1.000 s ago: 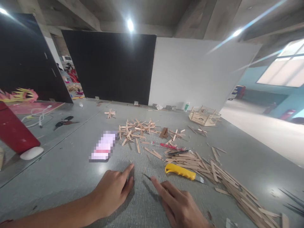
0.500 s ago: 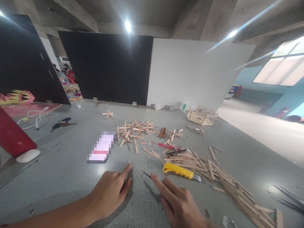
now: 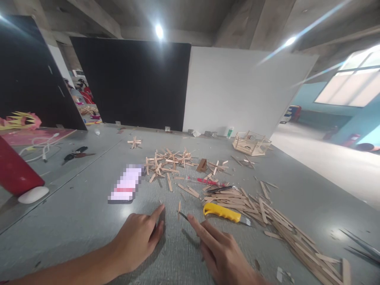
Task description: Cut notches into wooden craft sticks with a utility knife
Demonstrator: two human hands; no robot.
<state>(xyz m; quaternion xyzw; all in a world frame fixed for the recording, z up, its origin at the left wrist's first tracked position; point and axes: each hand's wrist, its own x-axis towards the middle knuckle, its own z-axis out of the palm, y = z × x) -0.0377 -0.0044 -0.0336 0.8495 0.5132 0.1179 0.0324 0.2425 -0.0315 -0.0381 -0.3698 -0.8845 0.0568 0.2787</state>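
My left hand (image 3: 142, 237) rests on the grey table, index finger stretched forward and thumb apart, holding nothing. In my right hand (image 3: 218, 247) is a thin dark pointed tool (image 3: 183, 215), held along the index finger. Its tip touches or nearly touches a small wooden sliver (image 3: 179, 206) between the two hands. Just beyond my right hand lies a yellow-handled knife (image 3: 222, 212) with its blade to the right. A phone (image 3: 127, 184) with a blurred screen lies beyond my left hand.
Wooden sticks (image 3: 285, 231) spread across the right side, with star-shaped stick pieces (image 3: 169, 158) farther back. A red pen (image 3: 206, 181), brown block (image 3: 202, 165), stick basket (image 3: 251, 144), tweezers (image 3: 360, 243), keys (image 3: 78, 153) and a red cylinder (image 3: 18, 170) also lie around.
The sliver at the tool's tip now shows as an upright pale strip pointing away from me. My right hand and the tool have shifted very slightly; my left hand is nearly unchanged.
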